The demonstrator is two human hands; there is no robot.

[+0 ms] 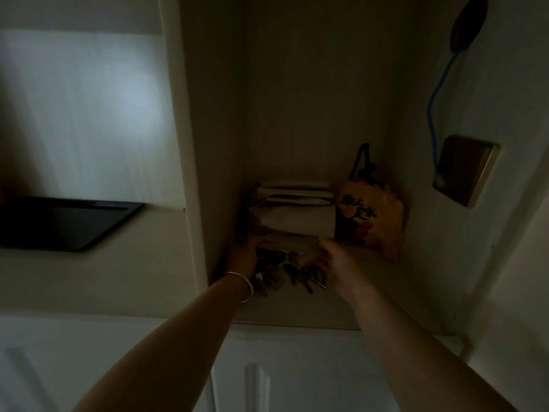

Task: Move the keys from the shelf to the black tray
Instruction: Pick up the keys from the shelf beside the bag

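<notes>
On the dim shelf (pixel 297 304), keys (pixel 292 272) heaped, no clear long axis, between both hands, grip indiscernible.

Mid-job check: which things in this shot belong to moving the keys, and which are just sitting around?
Part of the job:
- keys on the shelf
- black tray, off to the left
- left hand and right hand, either side of the keys

Just lying about:
- folded white stack
- yellow bag
- blue cord
- wall switch plate
</notes>
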